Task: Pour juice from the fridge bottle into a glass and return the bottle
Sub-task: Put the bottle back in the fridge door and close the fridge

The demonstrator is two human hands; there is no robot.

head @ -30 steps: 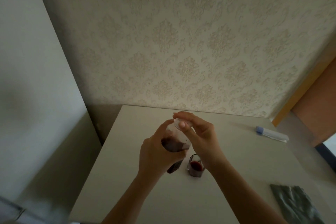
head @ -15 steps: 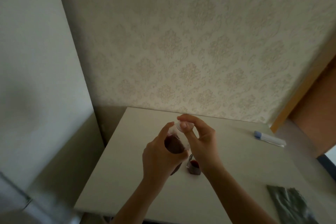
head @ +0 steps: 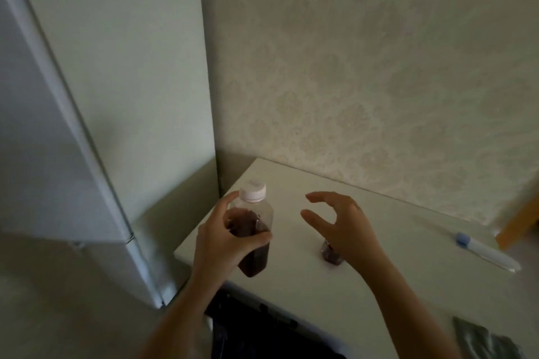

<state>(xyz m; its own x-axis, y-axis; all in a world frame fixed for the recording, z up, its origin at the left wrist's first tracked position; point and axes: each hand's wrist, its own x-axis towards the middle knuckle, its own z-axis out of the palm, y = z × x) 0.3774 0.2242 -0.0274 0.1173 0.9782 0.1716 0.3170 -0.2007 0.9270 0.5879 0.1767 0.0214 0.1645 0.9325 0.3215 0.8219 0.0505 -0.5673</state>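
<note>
Here, the left hand [head: 224, 245] wraps a clear plastic bottle of dark juice [head: 253, 230], white cap [head: 253, 191] on, above the white table's [head: 291, 297] corner; the right hand [head: 341, 224] hovers empty, fingers spread, over the small filled glass [head: 331, 254]. Best carried upright toward the white fridge [head: 87, 114] at left.

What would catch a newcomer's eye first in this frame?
The capped bottle of dark juice, gripped by the left hand at the table's near-left corner. Next, the right hand, open and empty, hovering over a small glass of the same juice. A white fridge fills the left.
</note>
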